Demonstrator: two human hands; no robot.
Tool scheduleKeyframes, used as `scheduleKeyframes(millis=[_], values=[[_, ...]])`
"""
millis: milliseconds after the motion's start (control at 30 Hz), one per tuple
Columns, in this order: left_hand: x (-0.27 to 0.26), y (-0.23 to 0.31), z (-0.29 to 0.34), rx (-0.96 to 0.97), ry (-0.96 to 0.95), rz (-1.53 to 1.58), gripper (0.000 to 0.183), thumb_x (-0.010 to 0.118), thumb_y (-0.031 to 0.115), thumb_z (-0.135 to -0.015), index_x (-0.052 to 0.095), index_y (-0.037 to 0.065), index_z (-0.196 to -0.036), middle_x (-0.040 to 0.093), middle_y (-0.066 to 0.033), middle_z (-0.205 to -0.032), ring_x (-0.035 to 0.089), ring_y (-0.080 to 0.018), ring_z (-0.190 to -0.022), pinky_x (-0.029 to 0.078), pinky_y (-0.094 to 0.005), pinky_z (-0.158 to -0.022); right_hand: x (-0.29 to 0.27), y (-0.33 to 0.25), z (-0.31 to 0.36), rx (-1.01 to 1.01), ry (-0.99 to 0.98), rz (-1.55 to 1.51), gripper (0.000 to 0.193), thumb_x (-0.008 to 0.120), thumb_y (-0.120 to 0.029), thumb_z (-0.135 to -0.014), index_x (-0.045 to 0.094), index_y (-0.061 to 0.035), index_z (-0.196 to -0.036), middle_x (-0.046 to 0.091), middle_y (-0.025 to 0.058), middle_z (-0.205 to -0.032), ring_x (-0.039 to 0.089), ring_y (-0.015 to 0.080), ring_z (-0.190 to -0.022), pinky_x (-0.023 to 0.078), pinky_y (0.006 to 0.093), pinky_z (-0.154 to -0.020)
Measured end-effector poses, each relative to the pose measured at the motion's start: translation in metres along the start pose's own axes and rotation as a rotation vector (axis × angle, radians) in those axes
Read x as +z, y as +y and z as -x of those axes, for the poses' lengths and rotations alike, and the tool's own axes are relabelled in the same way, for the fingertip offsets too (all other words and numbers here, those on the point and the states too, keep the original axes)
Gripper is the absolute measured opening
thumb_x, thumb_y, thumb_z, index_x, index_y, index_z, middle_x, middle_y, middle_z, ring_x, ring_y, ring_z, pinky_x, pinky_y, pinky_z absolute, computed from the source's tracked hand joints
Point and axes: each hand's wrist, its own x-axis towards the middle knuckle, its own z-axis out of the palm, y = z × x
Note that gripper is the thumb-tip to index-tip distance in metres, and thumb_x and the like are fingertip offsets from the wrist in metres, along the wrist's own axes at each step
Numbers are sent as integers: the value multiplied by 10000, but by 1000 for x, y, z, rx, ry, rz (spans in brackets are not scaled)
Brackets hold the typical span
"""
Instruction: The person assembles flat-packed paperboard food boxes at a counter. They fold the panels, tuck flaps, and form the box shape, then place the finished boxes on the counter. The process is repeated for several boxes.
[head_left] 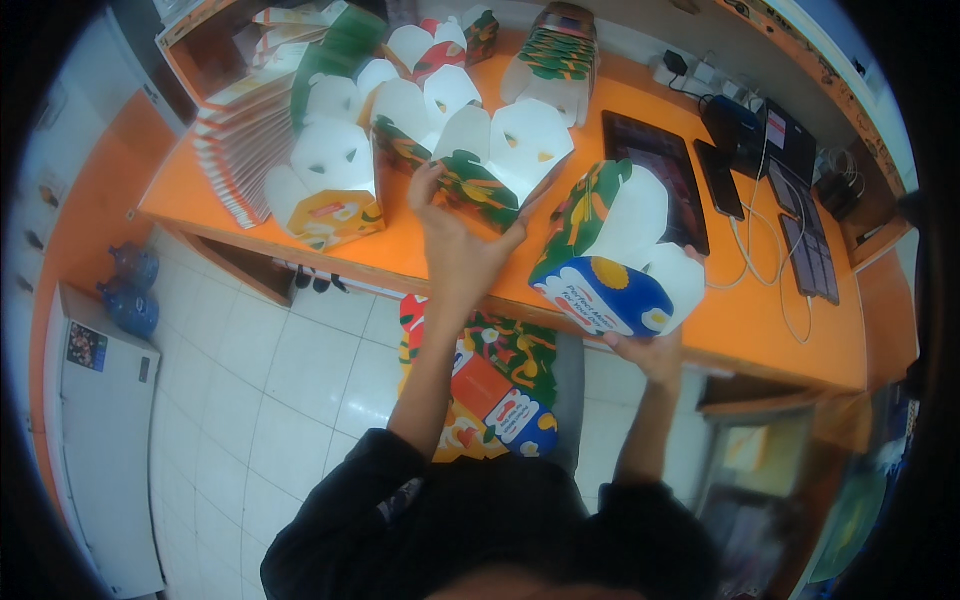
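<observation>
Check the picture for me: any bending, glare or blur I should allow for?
Head view: black fisheye rim, and the white cabinet at far left bows; head view: pale glare on the floor tiles; head view: slightly hazy, murkiest at lower right, though the right hand and the blue-fronted carton it holds show clearly.

A box (625, 268) partly hides the right hand (648, 353).
</observation>
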Motion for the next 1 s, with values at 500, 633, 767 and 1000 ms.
scheduleKeyframes(millis=[500,633,767,1000], values=[[-76,10,11,220,-441,498,904,760,54,-497,402,163,-1320,297,-192,-1410,392,-361,-1273,425,-420,-968,-3,-33,-16,-530,-107,-280,595,637,-351,-825,422,-33,-1281,500,216,-1262,495,370,-1186,433,515,-986],[-102,28,19,332,-588,472,804,776,31,-477,506,143,-1226,299,-227,-1417,405,-387,-1273,474,-432,-907,33,-48,-10,-617,-331,-432,543,551,-419,-871,441,-58,-1261,478,234,-1278,474,401,-1199,422,547,-984],[-99,33,31,314,-557,665,733,792,31,-510,511,155,-1175,285,-236,-1445,322,-450,-1337,362,-515,-1018,48,-32,-4,-489,-383,-519,440,520,-424,-893,465,-123,-1209,474,251,-1275,472,424,-1197,417,566,-981],[-101,29,43,319,-594,607,868,830,89,-503,429,248,-1256,281,-238,-1453,297,-453,-1323,292,-524,-1044,15,20,-6,-615,-373,-103,544,802,-187,-696,491,-226,-1141,496,249,-1258,478,404,-1208,371,521,-1005]])
